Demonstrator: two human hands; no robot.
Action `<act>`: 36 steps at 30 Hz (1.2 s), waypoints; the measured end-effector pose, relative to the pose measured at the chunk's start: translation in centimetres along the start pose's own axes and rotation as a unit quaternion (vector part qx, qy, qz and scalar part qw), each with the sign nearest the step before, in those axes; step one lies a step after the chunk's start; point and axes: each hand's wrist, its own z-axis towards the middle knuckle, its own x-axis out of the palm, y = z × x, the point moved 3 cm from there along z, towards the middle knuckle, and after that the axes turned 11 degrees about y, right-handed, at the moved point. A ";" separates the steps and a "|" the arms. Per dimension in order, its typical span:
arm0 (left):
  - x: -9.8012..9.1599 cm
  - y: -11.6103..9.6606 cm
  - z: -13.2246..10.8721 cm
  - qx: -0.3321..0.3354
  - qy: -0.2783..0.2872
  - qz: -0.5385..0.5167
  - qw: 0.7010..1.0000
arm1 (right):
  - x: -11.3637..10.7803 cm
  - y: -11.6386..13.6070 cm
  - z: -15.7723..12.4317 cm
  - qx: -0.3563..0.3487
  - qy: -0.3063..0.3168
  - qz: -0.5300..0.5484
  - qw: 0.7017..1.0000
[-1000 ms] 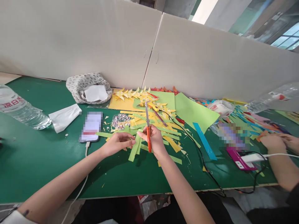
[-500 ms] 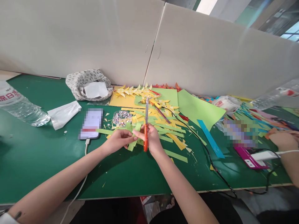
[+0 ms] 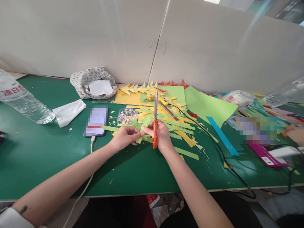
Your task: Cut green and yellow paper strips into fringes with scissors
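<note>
My left hand (image 3: 124,137) pinches a light green paper strip (image 3: 146,121), folded or crossed with other green strips between both hands. In my right hand (image 3: 163,134) are orange-handled scissors (image 3: 155,131), blades pointing away from me, while its thumb presses on the green paper. The scissors' blades look closed together. Under and behind the hands lies a pile of green and yellow paper strips (image 3: 187,136). Just beyond my left hand sits a clear container of small beads or gems (image 3: 127,115).
Left of the hands are a phone (image 3: 97,117) with a white cable, a tissue packet (image 3: 68,113) and a water bottle (image 3: 26,98). A yellow glue gun (image 3: 163,101) trails a black cord rightward. A purple power strip (image 3: 268,155) and another person's hand (image 3: 296,136) are at right.
The view has shifted, so most things sit slightly further right and higher. My fingers have moved a little on the green paper; the scissors stay in my right hand.
</note>
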 end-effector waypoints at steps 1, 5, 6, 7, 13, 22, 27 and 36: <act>0.0 0.0 -0.1 0.002 0.001 0.006 1.000 | 0.0 0.1 0.0 0.000 0.001 -0.008 1.000; -0.3 -0.6 -1.0 0.016 0.029 0.056 0.998 | -0.4 0.8 0.4 -0.019 -0.018 -0.001 1.000; -0.5 -0.7 -1.3 0.025 0.035 0.072 0.996 | -0.6 1.0 0.5 -0.025 -0.024 0.004 0.999; -0.6 -0.9 -1.6 0.032 0.037 0.086 0.995 | -0.8 1.2 0.6 -0.029 -0.030 0.009 0.999; -2.0 -1.7 -2.0 0.099 -0.067 0.095 0.988 | -0.7 1.3 0.6 -0.029 -0.030 0.014 0.999; -1.1 -0.6 -1.4 0.011 0.002 -0.064 0.998 | 0.8 0.5 0.1 -0.012 -0.009 -0.029 0.999; -1.4 0.1 -1.4 0.022 -0.033 -0.076 0.996 | 1.3 0.3 -0.1 0.014 0.027 -0.023 0.999; -1.8 0.2 -1.7 0.022 -0.038 -0.125 0.991 | 1.2 0.2 -0.2 0.032 0.006 -0.012 0.999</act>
